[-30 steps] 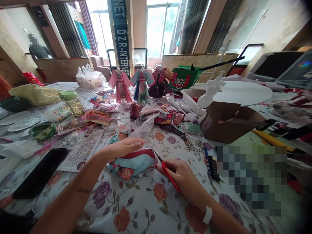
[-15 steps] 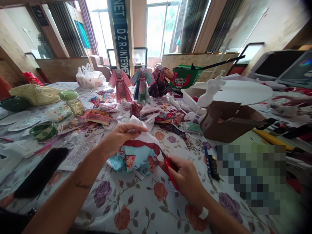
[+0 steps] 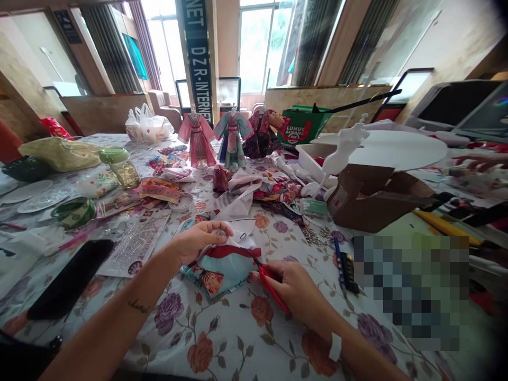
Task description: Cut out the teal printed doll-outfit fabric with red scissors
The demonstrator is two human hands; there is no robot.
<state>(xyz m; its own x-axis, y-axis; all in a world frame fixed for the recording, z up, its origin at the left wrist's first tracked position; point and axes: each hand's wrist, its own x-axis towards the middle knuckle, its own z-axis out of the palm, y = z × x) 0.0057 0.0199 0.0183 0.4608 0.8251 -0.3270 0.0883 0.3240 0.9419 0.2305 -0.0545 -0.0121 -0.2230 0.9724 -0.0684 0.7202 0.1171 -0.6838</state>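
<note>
My left hand point(image 3: 204, 238) pinches a white paper piece point(image 3: 242, 230) together with the upper edge of a light blue fabric point(image 3: 228, 262) that has a dark red border and orange fan prints. Red-handled scissors point(image 3: 273, 290) are in my right hand point(image 3: 291, 283), their dark blades at the fabric's right edge by the red border. The lower part of the cloth rests on the floral tablecloth point(image 3: 222, 328). Behind the paper lie more pale fabric pieces point(image 3: 238, 203).
A black phone point(image 3: 71, 278) and a sheet of beads point(image 3: 135, 241) lie at left. Small dressed figures point(image 3: 234, 135) stand at the back. On the right are a cardboard box point(image 3: 373, 198), a blue pen point(image 3: 339, 262) and another person's hand point(image 3: 482, 160).
The fabric has turned and flattened under my left hand, and the paper now shows to its right. The scissors have shifted slightly left and down. A person's hand now shows more clearly at far right.
</note>
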